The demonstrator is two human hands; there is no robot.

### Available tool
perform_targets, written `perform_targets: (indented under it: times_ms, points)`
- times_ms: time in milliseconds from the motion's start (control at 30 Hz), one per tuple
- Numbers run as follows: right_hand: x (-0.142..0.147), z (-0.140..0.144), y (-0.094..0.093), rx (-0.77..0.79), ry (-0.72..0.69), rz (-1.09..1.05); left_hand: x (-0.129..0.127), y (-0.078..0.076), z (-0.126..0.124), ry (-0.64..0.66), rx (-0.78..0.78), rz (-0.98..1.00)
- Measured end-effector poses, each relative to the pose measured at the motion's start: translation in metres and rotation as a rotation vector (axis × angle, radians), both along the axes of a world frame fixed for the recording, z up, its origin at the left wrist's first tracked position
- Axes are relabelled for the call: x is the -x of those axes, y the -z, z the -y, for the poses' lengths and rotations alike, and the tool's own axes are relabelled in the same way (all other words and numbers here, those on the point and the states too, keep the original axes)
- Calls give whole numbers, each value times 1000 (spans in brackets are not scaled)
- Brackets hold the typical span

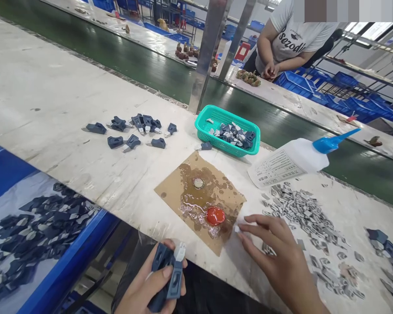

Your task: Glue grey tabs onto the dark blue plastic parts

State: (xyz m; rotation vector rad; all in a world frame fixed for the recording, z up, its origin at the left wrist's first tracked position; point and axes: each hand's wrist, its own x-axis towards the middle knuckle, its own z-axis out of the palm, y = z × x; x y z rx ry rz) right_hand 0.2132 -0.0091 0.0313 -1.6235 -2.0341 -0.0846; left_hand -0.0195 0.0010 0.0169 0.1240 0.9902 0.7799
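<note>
In the head view, my left hand (157, 283) is curled round a few dark pieces (174, 283), fingers closed on them and thumb pressed across; one has a pale tip (180, 251) pointing up and away from me. My right hand (275, 250) is over the table, thumb and fingertips drawn almost together on a small pale bit (237, 228), just beside the right edge of the wet cardboard (170, 187). On that card lie a red blob (215, 216) and a round pale spot (198, 183), with clear liquid spread about them.

Beyond it stands the green basket (227, 149), holding more pieces and bits; another group of dark pieces lies to its left. The glue bottle (281, 163) leans to the right, blue nozzle up, and near my right hand is a heap of grey bits (308, 213). At lower left, a blue crate (68, 261) holds many more pieces. Across the green belt (150, 65), a co-worker (291, 39) has both hands together.
</note>
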Motion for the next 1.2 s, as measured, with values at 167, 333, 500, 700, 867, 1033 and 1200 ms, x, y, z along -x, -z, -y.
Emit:
perform_targets:
  times_ms: [167, 333, 500, 700, 867, 1033, 1200]
  points:
    - [5, -33, -11, 70, -93, -10, 6, -2, 1, -13, -42, 48]
    - [6, -43, -12, 144, -142, 9, 11, -1, 4, -44, -37, 3]
    - [7, -44, -14, 151, -172, 48, 13, -5, 9, -82, 67, -90]
    - [7, -44, -22, 148, -190, 59, 10, -9, 8, -71, 38, -99]
    - [9, -41, -31, 52, -123, 33, 6, -11, 7, -95, 40, -97]
    - [11, -38, -24, 51, -112, 29, 2, -12, 5, -39, -31, -152]
    - [25, -22, -29, 25, -39, -101, -8, -7, 4, -4, -218, -243]
